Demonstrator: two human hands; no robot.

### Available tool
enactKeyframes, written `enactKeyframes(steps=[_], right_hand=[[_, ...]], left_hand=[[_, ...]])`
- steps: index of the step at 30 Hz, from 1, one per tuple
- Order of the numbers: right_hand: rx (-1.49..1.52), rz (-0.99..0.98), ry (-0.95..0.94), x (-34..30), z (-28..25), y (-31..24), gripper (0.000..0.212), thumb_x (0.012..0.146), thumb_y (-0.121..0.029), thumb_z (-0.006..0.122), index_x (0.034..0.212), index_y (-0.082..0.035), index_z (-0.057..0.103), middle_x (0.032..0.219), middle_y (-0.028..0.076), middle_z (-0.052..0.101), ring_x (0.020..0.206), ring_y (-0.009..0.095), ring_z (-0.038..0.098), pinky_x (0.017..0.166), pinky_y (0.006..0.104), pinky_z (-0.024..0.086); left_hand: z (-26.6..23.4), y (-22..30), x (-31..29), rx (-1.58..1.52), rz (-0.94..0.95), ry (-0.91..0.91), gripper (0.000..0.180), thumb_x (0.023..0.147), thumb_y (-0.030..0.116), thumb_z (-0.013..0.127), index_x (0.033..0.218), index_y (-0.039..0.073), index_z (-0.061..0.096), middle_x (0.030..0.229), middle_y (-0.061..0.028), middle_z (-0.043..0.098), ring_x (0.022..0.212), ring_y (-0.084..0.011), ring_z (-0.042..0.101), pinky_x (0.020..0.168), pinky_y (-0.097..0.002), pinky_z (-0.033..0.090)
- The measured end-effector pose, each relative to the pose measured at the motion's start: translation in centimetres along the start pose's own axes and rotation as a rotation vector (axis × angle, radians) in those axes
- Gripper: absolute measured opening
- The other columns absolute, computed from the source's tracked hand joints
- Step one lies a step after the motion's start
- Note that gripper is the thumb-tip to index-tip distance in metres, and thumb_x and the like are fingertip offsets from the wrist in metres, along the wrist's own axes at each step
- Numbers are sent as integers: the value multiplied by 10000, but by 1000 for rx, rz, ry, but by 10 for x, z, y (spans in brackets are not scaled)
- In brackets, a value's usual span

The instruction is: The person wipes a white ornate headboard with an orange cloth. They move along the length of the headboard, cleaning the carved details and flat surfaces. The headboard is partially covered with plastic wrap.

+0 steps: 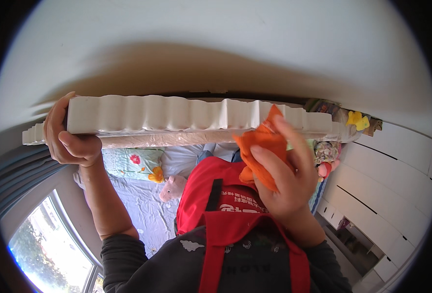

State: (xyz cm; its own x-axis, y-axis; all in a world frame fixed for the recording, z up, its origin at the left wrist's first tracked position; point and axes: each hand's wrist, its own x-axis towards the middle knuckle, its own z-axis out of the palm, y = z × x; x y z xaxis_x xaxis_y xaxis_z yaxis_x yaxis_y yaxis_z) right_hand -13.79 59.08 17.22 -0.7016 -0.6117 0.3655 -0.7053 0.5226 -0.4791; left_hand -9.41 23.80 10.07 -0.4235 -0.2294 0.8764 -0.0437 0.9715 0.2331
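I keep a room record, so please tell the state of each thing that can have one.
Fluted white headboard: gripped near its left end
Left hand: closed on the headboard
Orange cloth: crumpled
Right hand: closed on the cloth, blurred
Blue-grey curtain: gathered aside
Window: uncovered
Plush pig: on the bed
White cabinet: one lower compartment open

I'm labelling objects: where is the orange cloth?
In the head view, the cloth is right of centre, in the right hand, partly overlapping the white panel.

The headboard (162, 113) spans the frame's upper middle, my left hand (73, 141) at its left end, cloth (262, 149) in my right hand (291, 183) right of centre; bed (150, 212) below, window (55, 244) lower left, cabinets (377, 185) right.
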Motion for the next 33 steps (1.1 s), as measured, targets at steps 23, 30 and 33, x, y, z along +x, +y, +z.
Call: enactKeyframes(steps=[23, 30, 33], right_hand=[[-849, -54, -224, 7, 35, -17, 528, 864, -48, 628, 1384, 35, 594, 1400, 168, 658, 555, 93, 463, 423, 214, 326], [-1004, -150, -300, 26, 28, -14, 504, 881, 6, 621, 1384, 20, 610, 1367, 104, 691, 587, 108, 454, 445, 231, 350], [-1180, -356, -345, 13, 14, -11, 547, 891, -27, 582, 1437, -18, 580, 1426, 122, 652, 571, 120, 407, 458, 238, 314]], left_hand=[[0, -3, -5, -41, -51, -20, 658, 1054, 390, 252, 936, 7, 774, 894, -106, 780, 801, -285, 748, 738, -381, 605], [1, -1, -1, -10, -10, -19, 653, 1049, 383, 259, 927, 4, 777, 897, -112, 781, 817, -293, 750, 751, -386, 600], [3, -2, -3, -45, -27, -15, 652, 1049, 381, 262, 926, 0, 776, 900, -114, 782, 813, -292, 749, 749, -383, 598]])
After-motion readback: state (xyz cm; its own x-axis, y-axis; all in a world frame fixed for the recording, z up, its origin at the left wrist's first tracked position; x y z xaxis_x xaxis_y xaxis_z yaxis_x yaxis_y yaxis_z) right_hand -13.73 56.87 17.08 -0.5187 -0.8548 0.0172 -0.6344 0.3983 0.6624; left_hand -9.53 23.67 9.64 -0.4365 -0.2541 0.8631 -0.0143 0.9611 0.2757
